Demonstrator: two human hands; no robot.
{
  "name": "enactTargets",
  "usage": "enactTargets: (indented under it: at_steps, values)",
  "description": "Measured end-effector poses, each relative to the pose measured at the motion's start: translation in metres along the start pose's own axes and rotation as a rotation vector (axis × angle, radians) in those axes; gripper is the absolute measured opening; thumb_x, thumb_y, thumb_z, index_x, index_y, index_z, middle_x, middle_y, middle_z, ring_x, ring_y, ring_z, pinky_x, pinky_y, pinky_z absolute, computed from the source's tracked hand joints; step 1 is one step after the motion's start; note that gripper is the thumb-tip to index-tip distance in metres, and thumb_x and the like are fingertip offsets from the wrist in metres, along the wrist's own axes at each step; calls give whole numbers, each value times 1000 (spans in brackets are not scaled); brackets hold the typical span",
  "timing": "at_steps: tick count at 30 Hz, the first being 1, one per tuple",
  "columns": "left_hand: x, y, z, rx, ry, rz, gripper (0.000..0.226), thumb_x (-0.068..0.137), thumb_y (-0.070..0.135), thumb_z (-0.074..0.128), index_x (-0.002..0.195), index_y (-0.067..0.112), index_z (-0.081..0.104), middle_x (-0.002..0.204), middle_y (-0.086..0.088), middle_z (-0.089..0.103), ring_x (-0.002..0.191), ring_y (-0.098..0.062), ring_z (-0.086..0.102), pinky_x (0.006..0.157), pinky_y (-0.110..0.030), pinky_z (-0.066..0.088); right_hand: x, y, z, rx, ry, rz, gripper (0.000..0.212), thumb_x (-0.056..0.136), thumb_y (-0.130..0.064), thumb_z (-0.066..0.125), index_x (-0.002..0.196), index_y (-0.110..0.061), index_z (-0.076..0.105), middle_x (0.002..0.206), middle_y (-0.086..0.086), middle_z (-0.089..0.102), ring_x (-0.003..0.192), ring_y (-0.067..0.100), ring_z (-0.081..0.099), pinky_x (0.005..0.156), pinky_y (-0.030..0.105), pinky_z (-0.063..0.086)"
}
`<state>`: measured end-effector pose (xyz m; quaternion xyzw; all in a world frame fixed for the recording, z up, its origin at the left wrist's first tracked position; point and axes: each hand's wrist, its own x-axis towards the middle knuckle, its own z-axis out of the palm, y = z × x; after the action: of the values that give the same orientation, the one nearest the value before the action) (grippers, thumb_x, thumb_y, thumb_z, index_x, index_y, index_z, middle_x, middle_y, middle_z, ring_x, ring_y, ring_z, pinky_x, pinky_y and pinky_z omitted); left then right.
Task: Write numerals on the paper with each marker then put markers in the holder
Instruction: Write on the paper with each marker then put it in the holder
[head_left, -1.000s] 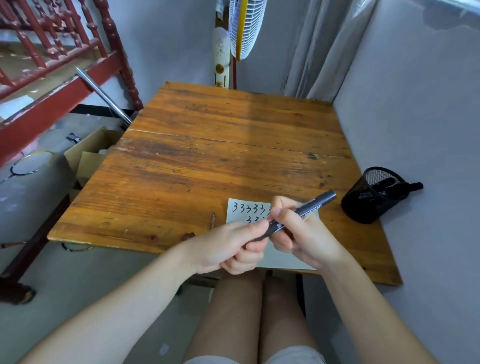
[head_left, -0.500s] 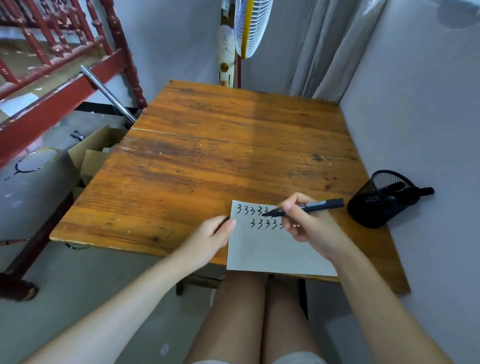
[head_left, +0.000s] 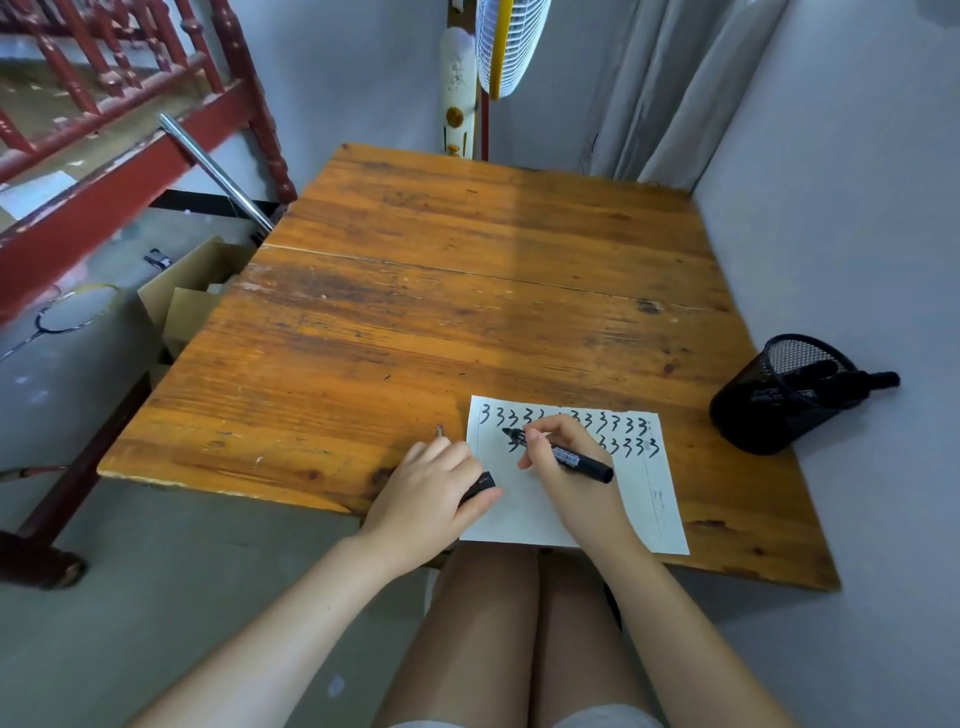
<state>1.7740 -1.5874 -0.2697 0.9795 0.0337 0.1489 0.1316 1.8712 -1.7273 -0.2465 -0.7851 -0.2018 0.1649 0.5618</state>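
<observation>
Nearest, left hand (head_left: 434, 486) curled around the black cap (head_left: 480, 484), planted at the left edge of the paper (head_left: 524, 512), likely to pin the sheet against drag. Beside it, right hand (head_left: 566, 467) pinching the marker (head_left: 563, 455), tip down on the second row of 3s, mid-stroke by the look of it. Beneath both, near edge of the table (head_left: 363, 322). Farther right, mesh holder (head_left: 774, 395) tipped against the wall, other markers (head_left: 862, 382) already inside.
</observation>
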Motion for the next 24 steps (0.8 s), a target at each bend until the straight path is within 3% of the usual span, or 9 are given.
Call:
enactTargets:
  at_steps: [6, 10, 15, 20, 24]
  values:
    - [0, 0, 0, 15, -15, -13, 35, 87, 44, 37, 75, 15, 53, 76, 2, 54, 75, -16, 43, 72, -28, 33, 1, 4, 3, -34, -7, -52, 7, 91, -16, 57, 89, -14, 64, 73, -8, 66, 69, -6, 62, 65, 5, 43]
    - [1, 1, -2, 22, -35, -11, 35, 87, 43, 37, 75, 15, 54, 76, 2, 55, 74, -18, 46, 70, -30, 37, 1, 7, 4, -74, -20, -60, 9, 90, -18, 57, 84, -20, 63, 68, -16, 66, 73, -2, 62, 66, 6, 43]
    - [0, 3, -5, 2, -49, -16, 33, 87, 42, 39, 76, 15, 54, 76, 1, 55, 74, -18, 47, 70, -31, 39, -2, 4, 1, -68, -61, -105, 12, 90, -10, 56, 81, -6, 62, 69, 3, 67, 67, -2, 60, 64, 5, 42]
    - [1, 5, -7, 11, -46, -21, 32, 86, 41, 40, 74, 15, 54, 75, 2, 55, 72, -17, 47, 68, -32, 41, -3, 3, 2, -75, -25, -84, 15, 90, -9, 55, 78, -3, 60, 66, 4, 65, 61, -5, 58, 60, 3, 41]
    - [1, 5, -7, -13, -56, -19, 33, 86, 42, 39, 75, 15, 54, 74, 2, 54, 72, -16, 44, 66, -32, 41, -4, 0, 0, -43, -47, -56, 18, 91, -13, 55, 76, -6, 60, 65, 3, 68, 61, 0, 57, 61, 10, 43]
